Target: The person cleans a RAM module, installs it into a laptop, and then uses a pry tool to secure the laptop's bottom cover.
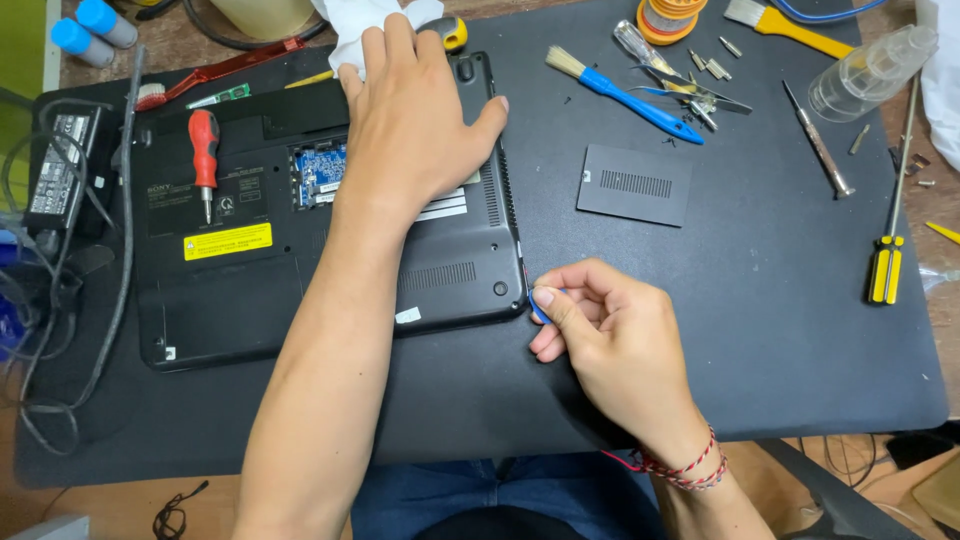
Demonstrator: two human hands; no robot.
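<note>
the laptop [300, 220] lies bottom-up on the black mat [760, 300]. its small access cover [634, 184] is already off, lying right of the laptop, and a blue circuit board [318, 172] shows in the opening. the main base shell looks still in place. the left hand [410, 120] presses flat and unclenched on the base. the right hand [610, 335] pinches a small blue pry tool [537, 310] at the laptop's right edge seam. a red screwdriver [204, 150] rests on the base.
</note>
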